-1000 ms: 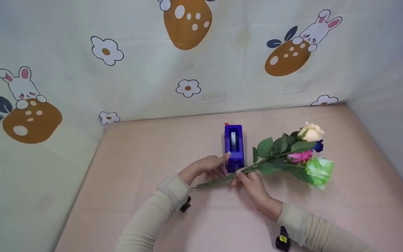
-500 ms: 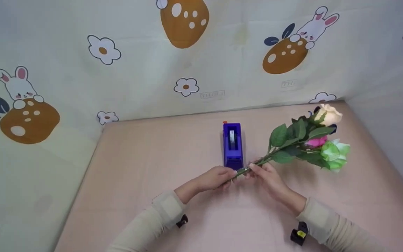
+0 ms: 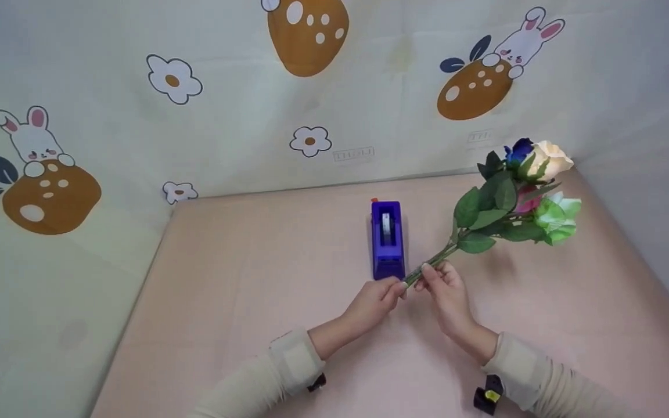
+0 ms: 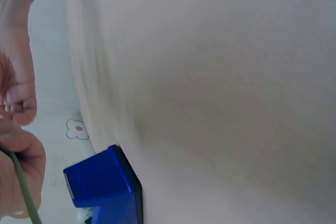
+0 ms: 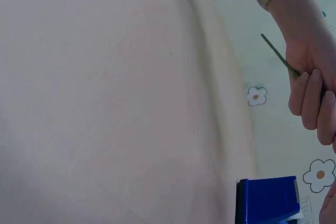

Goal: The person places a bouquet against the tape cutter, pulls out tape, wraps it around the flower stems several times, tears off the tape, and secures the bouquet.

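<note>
A bunch of artificial roses (image 3: 485, 217) slants up to the right in the head view, with cream, blue, pink and pale green blooms over dark leaves. My left hand (image 3: 376, 305) grips the lower ends of the stems. Just above it, my right hand (image 3: 448, 296) pinches the same stems between thumb and fingers. In the right wrist view a thin green stem (image 5: 278, 53) pokes out past the curled fingers of the left hand (image 5: 312, 98). Right behind the left hand stands a blue tape dispenser (image 3: 388, 241) with a roll of tape in it.
The table has a pale pink cover (image 3: 241, 261). Behind it hangs a light cloth (image 3: 241, 128) printed with rabbits, brown strawberries and flowers, and it also closes off both sides. Each sleeve carries a dark wrist camera (image 3: 488, 395).
The left hand has come away from the tape dispenser onto the stem ends. Both hands have lifted the bouquet, and its blooms have swung up and to the right.
</note>
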`<state>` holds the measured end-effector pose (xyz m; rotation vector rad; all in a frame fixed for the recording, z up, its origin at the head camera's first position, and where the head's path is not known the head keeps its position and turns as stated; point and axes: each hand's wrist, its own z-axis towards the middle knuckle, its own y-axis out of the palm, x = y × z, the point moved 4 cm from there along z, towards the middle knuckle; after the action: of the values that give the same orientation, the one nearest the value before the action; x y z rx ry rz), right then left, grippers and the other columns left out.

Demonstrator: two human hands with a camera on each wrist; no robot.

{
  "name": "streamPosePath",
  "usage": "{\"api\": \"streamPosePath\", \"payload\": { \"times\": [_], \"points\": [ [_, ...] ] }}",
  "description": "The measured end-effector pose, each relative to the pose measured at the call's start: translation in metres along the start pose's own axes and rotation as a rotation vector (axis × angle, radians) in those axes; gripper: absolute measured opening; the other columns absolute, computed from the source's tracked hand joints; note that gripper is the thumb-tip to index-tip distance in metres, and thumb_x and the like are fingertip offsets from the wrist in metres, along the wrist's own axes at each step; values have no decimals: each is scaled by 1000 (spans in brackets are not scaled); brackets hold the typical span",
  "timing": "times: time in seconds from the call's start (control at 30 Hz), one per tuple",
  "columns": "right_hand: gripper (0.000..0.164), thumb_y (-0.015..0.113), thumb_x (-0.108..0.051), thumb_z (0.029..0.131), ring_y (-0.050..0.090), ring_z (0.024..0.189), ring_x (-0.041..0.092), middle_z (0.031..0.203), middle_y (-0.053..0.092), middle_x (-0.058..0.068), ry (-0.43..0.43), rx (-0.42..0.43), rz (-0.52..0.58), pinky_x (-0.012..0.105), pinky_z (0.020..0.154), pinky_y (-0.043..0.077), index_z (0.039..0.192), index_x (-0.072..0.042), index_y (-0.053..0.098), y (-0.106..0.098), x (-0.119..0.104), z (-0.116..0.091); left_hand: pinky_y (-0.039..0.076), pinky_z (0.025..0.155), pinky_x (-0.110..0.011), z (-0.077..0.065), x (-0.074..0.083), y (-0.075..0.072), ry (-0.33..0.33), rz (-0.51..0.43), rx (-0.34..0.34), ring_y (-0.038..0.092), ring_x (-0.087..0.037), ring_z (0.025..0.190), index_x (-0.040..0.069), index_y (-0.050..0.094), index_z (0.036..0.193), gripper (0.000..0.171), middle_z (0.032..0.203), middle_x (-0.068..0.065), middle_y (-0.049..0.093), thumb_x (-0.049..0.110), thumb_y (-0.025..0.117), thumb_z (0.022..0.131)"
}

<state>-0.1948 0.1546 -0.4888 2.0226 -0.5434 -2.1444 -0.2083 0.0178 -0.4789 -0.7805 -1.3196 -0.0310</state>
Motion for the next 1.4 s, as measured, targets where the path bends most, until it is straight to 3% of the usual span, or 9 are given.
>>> {"api": "streamPosePath", "payload": {
  "times": [0.17,0.23,0.33,0.5,0.67,0.87,1.07,1.27,1.4],
  "points": [
    [11,41,-13,98,52,65,8,75,51,-1,-25,-18,-16,20,68,45,91,-4,42,5,-4,-1,34,51,-14,-4,9,2,63,59,135,39,-1,55,4,65,86,29,67,-1,60,27,49,93],
    [14,40,-16,99,52,67,8,78,51,-1,-46,-38,-42,20,69,45,93,-3,42,6,-5,-1,34,51,-14,-5,10,2,59,36,147,39,-1,55,6,67,92,29,68,-2,60,28,49,94],
    [19,38,-17,99,53,69,8,79,51,0,-84,-75,-74,21,71,46,95,1,42,6,-5,0,30,47,-16,-5,7,2,-20,-108,92,36,-3,50,6,67,98,35,61,3,51,30,42,97],
    [21,36,-16,100,54,70,8,77,53,-2,-112,-128,-72,22,75,46,98,3,44,3,-6,-1,26,46,-20,-1,-3,5,-183,-438,-90,34,-7,49,-1,62,108,46,64,2,48,33,32,100],
    [17,34,-14,100,52,74,8,86,55,-1,-130,-206,11,21,75,44,104,-3,46,2,-6,-2,29,48,-18,0,-5,5,-172,-552,-149,35,-6,50,-11,56,107,38,67,4,49,22,38,99],
    [21,33,-16,100,53,83,8,98,54,-1,-194,-330,97,21,76,45,118,-11,44,7,-8,-2,26,46,-17,2,-4,0,-157,-520,-95,33,-5,49,-9,56,100,30,65,5,47,18,44,97],
    [20,33,-13,100,51,85,8,97,54,1,-221,-313,85,19,76,44,114,-9,46,9,-10,-1,27,46,-17,2,-1,-1,-137,-531,-68,34,-6,51,-13,53,104,25,68,3,48,10,46,96],
    [24,35,-18,100,50,79,7,94,56,2,-172,-225,-69,19,72,41,108,1,46,9,-11,-4,35,53,-18,2,3,-1,-89,-487,-38,45,-8,61,-8,50,99,12,74,1,51,1,51,91],
    [32,36,-20,100,47,69,7,90,57,0,-145,-208,-180,20,66,38,107,10,44,10,-13,-4,37,56,-20,2,2,0,-88,-458,-91,48,-9,62,-4,49,101,13,77,0,52,6,51,92]
  ]
}}
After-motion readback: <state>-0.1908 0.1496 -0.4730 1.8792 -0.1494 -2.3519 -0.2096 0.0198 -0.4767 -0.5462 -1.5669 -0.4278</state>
